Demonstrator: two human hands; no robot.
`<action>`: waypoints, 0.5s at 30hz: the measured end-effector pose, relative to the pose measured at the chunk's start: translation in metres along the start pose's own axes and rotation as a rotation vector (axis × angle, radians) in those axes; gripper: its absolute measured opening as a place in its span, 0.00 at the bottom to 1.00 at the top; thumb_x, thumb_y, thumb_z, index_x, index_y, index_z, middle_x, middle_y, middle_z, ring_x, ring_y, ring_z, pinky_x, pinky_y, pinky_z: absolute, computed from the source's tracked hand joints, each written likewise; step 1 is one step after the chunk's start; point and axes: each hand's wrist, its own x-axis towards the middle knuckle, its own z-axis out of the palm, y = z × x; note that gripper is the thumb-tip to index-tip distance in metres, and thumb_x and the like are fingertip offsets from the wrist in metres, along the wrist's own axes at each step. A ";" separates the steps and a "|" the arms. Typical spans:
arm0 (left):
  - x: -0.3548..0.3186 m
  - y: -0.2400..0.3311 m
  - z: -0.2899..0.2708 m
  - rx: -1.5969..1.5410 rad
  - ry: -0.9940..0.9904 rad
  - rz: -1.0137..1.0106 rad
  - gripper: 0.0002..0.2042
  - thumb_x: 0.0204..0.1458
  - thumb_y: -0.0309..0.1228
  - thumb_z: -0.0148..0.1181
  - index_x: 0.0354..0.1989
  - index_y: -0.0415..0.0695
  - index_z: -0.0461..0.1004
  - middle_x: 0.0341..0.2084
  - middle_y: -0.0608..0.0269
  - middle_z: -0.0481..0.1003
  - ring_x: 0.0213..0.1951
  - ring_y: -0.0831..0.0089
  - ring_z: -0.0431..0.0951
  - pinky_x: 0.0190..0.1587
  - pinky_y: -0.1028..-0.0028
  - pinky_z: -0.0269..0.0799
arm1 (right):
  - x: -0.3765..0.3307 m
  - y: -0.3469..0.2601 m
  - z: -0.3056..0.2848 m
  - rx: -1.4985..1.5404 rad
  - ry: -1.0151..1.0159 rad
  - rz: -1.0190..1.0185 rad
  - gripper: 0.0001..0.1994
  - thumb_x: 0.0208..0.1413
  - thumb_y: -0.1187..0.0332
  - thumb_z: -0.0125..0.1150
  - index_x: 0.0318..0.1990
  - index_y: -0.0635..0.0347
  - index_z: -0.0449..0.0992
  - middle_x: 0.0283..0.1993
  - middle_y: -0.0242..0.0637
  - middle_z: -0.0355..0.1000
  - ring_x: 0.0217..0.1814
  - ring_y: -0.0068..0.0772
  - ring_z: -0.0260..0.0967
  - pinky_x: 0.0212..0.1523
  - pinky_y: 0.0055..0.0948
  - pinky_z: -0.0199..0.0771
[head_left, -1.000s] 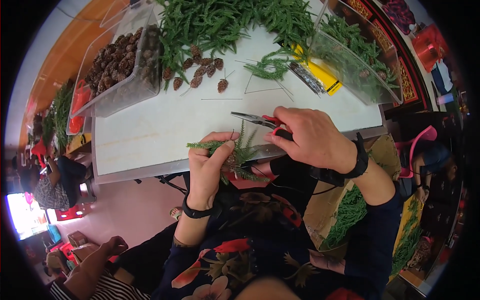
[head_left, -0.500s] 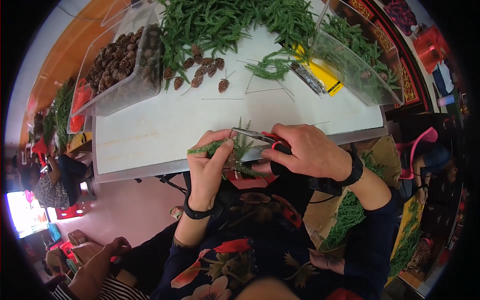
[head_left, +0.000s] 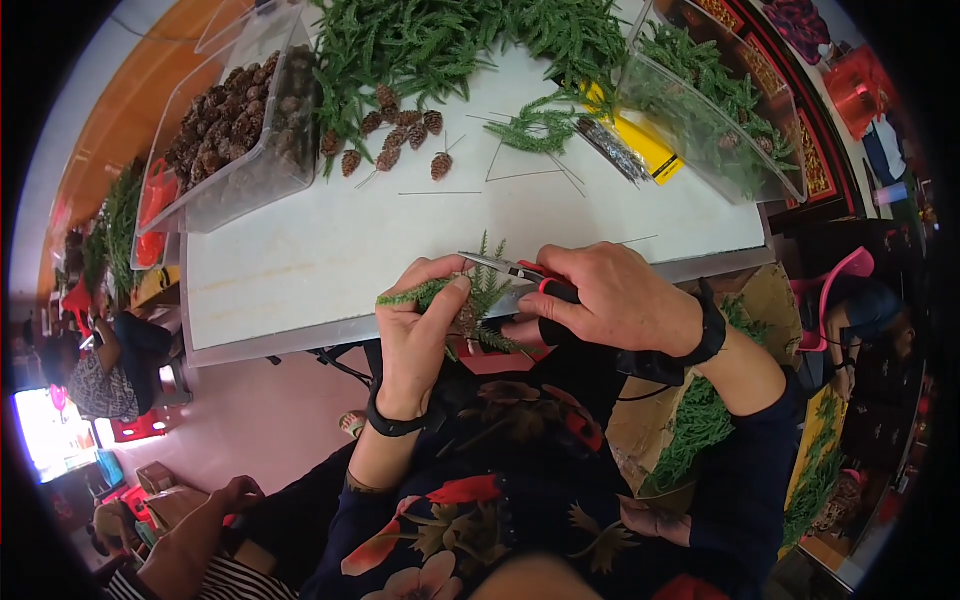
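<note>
Near the table's front edge, my left hand pinches a green artificial pine sprig between thumb and fingers. Its needles stick out on both sides of the hand, and a brownish pine cone seems to sit among them, partly covered. My right hand grips a pair of pliers with red and black handles. The pliers' slim metal jaws lie just above the left thumb and reach the left forefinger. Whether the jaws hold a wire there is too small to tell.
On the white table lie loose pine cones, a green sprig ring, thin wires and a yellow packet. Clear bins hold cones and greenery. Green sprigs heap at the back. Other people sit at both sides.
The pliers' jaws have shifted slightly left and up across the left fingertips. My left hand keeps its hold on the sprig almost unmoved.
</note>
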 end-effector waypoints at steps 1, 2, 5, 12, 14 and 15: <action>0.000 0.000 0.000 -0.001 -0.001 -0.001 0.08 0.52 0.17 0.57 0.40 0.32 0.77 0.31 0.67 0.72 0.32 0.83 0.70 0.36 0.83 0.66 | 0.001 0.000 -0.002 -0.018 -0.010 -0.006 0.18 0.56 0.56 0.61 0.37 0.65 0.73 0.27 0.51 0.72 0.32 0.58 0.71 0.32 0.44 0.68; 0.000 -0.001 0.000 -0.009 -0.002 -0.004 0.08 0.52 0.17 0.57 0.40 0.32 0.77 0.30 0.67 0.72 0.32 0.83 0.70 0.36 0.83 0.66 | 0.001 0.000 -0.003 -0.035 -0.021 -0.012 0.18 0.56 0.55 0.61 0.37 0.65 0.73 0.27 0.51 0.72 0.31 0.58 0.71 0.32 0.44 0.68; 0.000 0.001 0.000 -0.025 -0.005 -0.012 0.08 0.52 0.17 0.57 0.40 0.32 0.77 0.30 0.67 0.72 0.31 0.83 0.70 0.35 0.83 0.66 | 0.003 0.003 -0.004 0.008 -0.036 -0.025 0.18 0.57 0.55 0.60 0.37 0.65 0.73 0.27 0.51 0.72 0.31 0.57 0.71 0.32 0.44 0.68; 0.002 -0.003 -0.005 0.039 -0.034 0.028 0.08 0.54 0.18 0.56 0.41 0.33 0.77 0.31 0.69 0.73 0.30 0.84 0.70 0.33 0.83 0.66 | 0.006 0.002 -0.006 0.002 -0.065 -0.018 0.19 0.57 0.52 0.59 0.36 0.64 0.73 0.24 0.49 0.71 0.29 0.56 0.70 0.31 0.45 0.68; 0.002 -0.003 -0.002 0.024 -0.021 -0.010 0.08 0.54 0.18 0.56 0.42 0.33 0.77 0.31 0.68 0.73 0.30 0.84 0.71 0.32 0.84 0.67 | 0.006 0.001 -0.008 -0.035 -0.072 0.005 0.20 0.57 0.51 0.59 0.35 0.63 0.73 0.24 0.49 0.71 0.29 0.56 0.70 0.30 0.45 0.67; 0.001 -0.003 0.000 0.008 -0.007 -0.046 0.08 0.54 0.18 0.56 0.42 0.34 0.76 0.31 0.68 0.74 0.30 0.84 0.71 0.32 0.84 0.67 | 0.006 -0.001 -0.010 -0.033 -0.072 0.007 0.20 0.57 0.51 0.59 0.35 0.63 0.73 0.24 0.49 0.71 0.29 0.56 0.70 0.30 0.45 0.67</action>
